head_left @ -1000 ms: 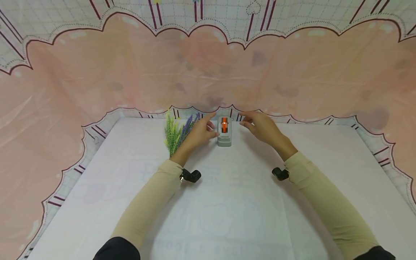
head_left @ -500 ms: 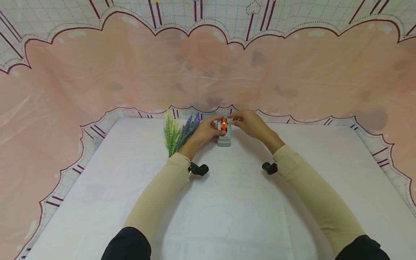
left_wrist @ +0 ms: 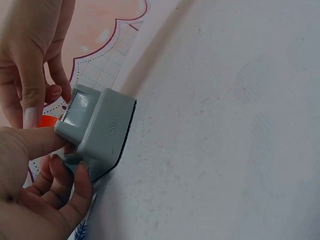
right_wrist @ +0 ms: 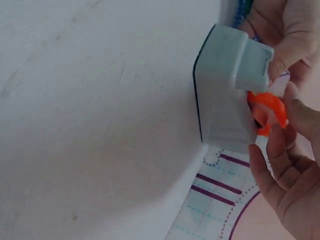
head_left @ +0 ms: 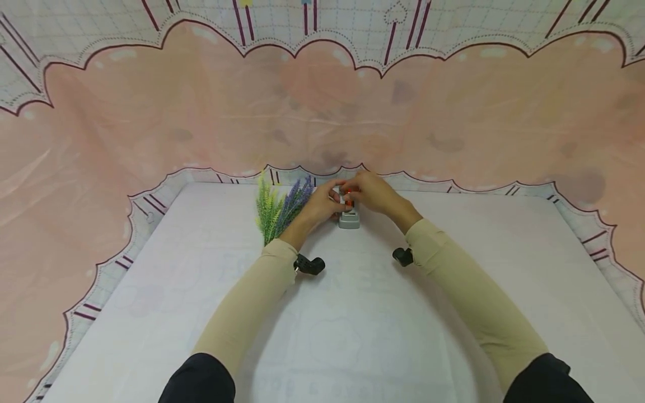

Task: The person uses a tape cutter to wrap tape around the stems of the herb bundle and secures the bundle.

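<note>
Two grips (close together): left hand (head_left: 317,206) around grey dispenser (left_wrist: 107,127), right hand (head_left: 374,193) on orange wheel (right_wrist: 273,105).

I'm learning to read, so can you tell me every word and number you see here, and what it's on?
"deli": on the grey tape dispenser, seen in the left wrist view.
Pale marks, maybe letters, on the white table covering near the bottom of the head view: too faint to read.
No numbers can be read.
</note>
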`<control>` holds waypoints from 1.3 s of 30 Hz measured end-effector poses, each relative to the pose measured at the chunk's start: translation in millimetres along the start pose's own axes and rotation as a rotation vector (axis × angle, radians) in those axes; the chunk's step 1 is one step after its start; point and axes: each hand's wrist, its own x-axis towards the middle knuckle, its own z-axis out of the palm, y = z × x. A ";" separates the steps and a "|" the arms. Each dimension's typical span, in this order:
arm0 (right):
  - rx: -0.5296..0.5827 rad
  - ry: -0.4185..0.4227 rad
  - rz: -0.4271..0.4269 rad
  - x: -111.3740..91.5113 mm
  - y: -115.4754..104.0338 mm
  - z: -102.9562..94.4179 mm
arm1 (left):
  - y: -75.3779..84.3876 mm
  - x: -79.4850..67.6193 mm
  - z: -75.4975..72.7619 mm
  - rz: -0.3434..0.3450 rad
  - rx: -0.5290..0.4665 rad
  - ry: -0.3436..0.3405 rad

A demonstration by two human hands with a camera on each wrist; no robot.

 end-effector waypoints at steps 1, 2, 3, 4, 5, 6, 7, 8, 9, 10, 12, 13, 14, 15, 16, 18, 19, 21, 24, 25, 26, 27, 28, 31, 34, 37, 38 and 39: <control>-0.002 -0.008 0.008 1.2 -0.7 0.9 | -0.1 0.1 0.1 0.001 0.003 -0.001; 0.000 -0.011 0.011 2.5 -1.6 1.5 | 0.0 0.1 0.2 0.000 0.005 -0.002; 0.006 -0.013 0.015 3.4 -2.5 2.0 | 0.1 0.1 0.3 0.001 0.009 -0.002; 0.016 -0.012 0.020 4.0 -3.3 2.4 | -0.1 0.2 0.3 0.001 0.012 -0.003; 0.026 -0.007 0.023 4.6 -4.0 2.7 | -0.1 0.1 0.2 -0.001 0.015 -0.005; 0.043 -0.002 0.029 4.7 -4.7 3.0 | 0.2 -0.3 0.1 -0.002 0.017 -0.006; 0.058 0.005 0.033 4.6 -5.1 3.1 | 0.8 -0.9 -0.1 -0.003 0.021 -0.005; 0.075 0.013 0.042 4.3 -5.6 3.1 | 1.4 -1.3 -0.1 -0.002 0.022 -0.003; 0.088 0.021 0.049 3.9 -5.6 3.2 | 2.0 -1.6 -0.2 0.000 0.021 0.002; 0.103 0.032 0.053 2.6 -5.6 3.0 | 2.9 -1.8 0.4 0.005 0.024 0.006; 0.119 0.060 0.057 0.1 -5.6 2.3 | 5.9 -2.3 1.7 0.022 0.044 0.015; 0.124 0.077 0.054 -1.3 -5.6 1.9 | 7.2 -2.3 2.3 0.028 0.055 0.019; 0.127 0.098 0.049 -2.5 -5.6 1.6 | 8.6 -2.0 2.9 0.035 0.067 0.025; 0.129 0.121 0.041 -3.9 -5.7 1.4 | 9.8 -1.8 3.4 0.039 0.079 0.028; 0.133 0.145 0.032 -5.5 -6.2 1.0 | 10.9 -1.4 3.7 0.040 0.091 0.030; 0.137 0.190 0.008 -8.7 -6.5 0.8 | 11.8 -0.6 4.1 0.035 0.105 0.035; 0.139 0.208 -0.006 -10.4 -6.6 0.9 | 12.1 -0.3 4.3 0.031 0.111 0.039; 0.147 0.238 -0.026 -14.8 -6.0 1.8 | 11.5 0.0 4.7 0.029 0.121 0.046; 0.172 0.247 -0.043 -22.1 -4.3 4.9 | 9.4 0.2 5.5 0.037 0.131 0.051; 0.183 0.243 -0.043 -24.3 -3.7 6.4 | 8.6 0.0 5.5 0.043 0.135 0.052; 0.197 0.238 -0.042 -26.7 -3.7 7.8 | 7.5 0.0 5.5 0.048 0.135 0.051; 0.207 0.232 -0.042 -28.5 -3.6 9.1 | 6.3 0.2 5.5 0.052 0.134 0.049; 0.215 0.228 -0.042 -30.4 -4.1 9.9 | 5.2 0.4 5.5 0.056 0.136 0.048; 0.228 0.225 -0.043 -34.4 -5.7 11.0 | 3.5 0.5 5.2 0.071 0.146 0.047; 0.249 0.228 -0.043 -36.6 -7.2 10.1 | 3.3 0.3 4.4 0.087 0.167 0.048; 0.273 0.234 -0.038 -36.8 -5.1 10.6 | 4.8 -1.8 3.2 0.092 0.171 0.047; 0.292 0.235 -0.034 -36.9 -4.1 10.8 | 5.1 -2.7 3.0 0.090 0.172 0.047; 0.313 0.236 -0.031 -36.7 -3.0 11.3 | 5.3 -3.6 2.8 0.089 0.174 0.048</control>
